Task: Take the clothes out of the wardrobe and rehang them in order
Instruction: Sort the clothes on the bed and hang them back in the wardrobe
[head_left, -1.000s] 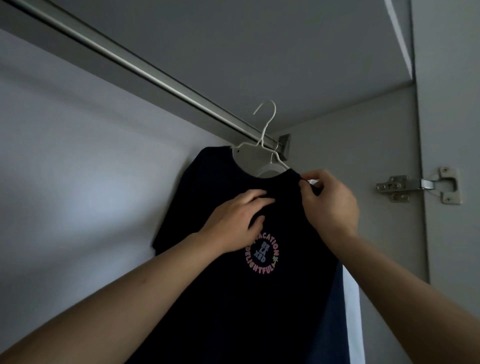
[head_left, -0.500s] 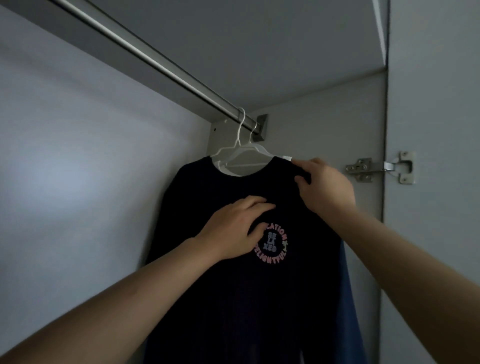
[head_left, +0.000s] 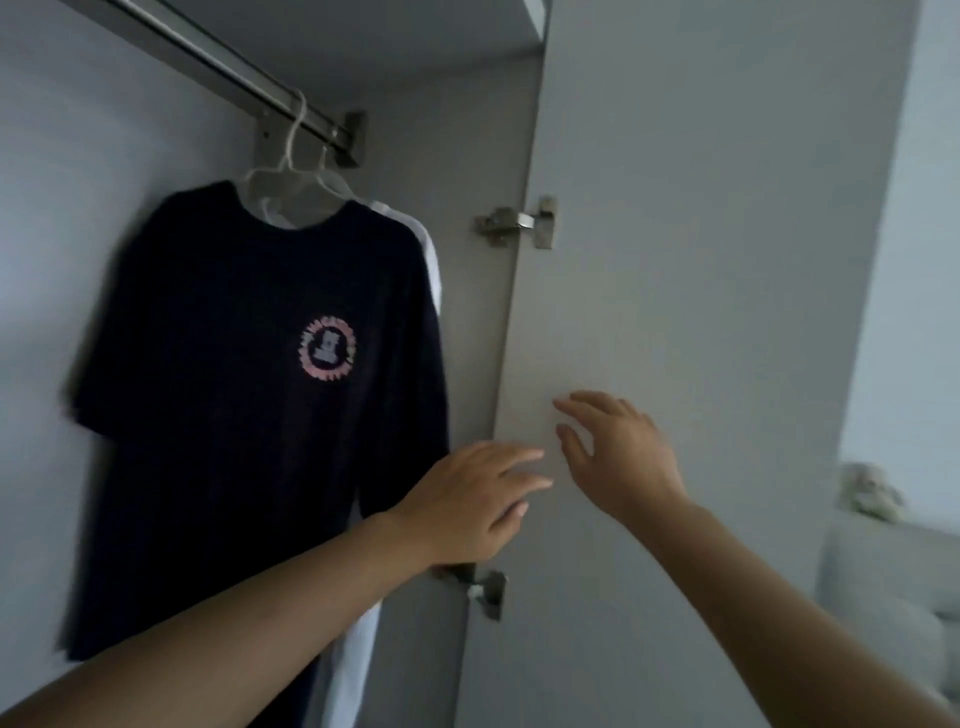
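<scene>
A dark navy T-shirt with a round pink print hangs on a white hanger from the metal rail at the wardrobe's right end. Behind it a white garment hangs on a second hanger; only its shoulder and lower edge show. My left hand hovers open to the lower right of the shirt, not touching it. My right hand is open in front of the wardrobe door, fingers spread, holding nothing.
The open wardrobe door stands on the right, with an upper hinge and a lower hinge. The rail left of the shirt carries nothing. A pale sofa with a soft toy lies beyond the door.
Both hands let go of the navy shirt and dropped down and to the right. The shirt now hangs free on the rail. My view swung right toward the door.
</scene>
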